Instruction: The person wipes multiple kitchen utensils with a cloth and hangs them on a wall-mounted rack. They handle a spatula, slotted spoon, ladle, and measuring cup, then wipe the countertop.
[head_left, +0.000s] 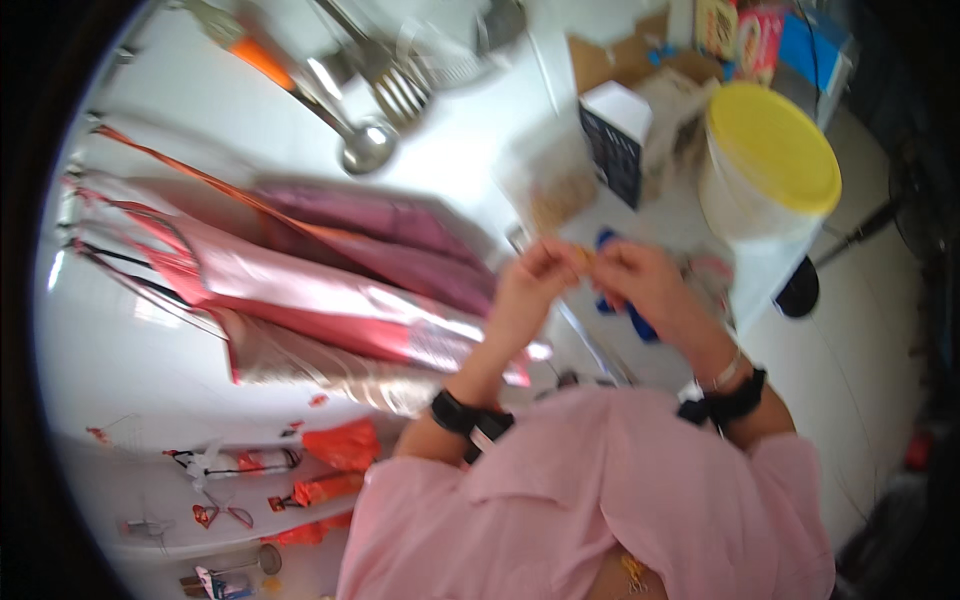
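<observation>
My left hand and my right hand meet at the fingertips in front of me. Between them they pinch a small yellowish item, too blurred to name. A blue object lies on the counter, partly hidden behind my right hand. Just beyond my left hand is a clear plastic bag or container with light brown contents. A dark box with a white top stands behind it.
A tub with a yellow lid stands at the counter's right edge. Cartons are at the back right. Aprons, a ladle and a slotted turner hang on the left wall.
</observation>
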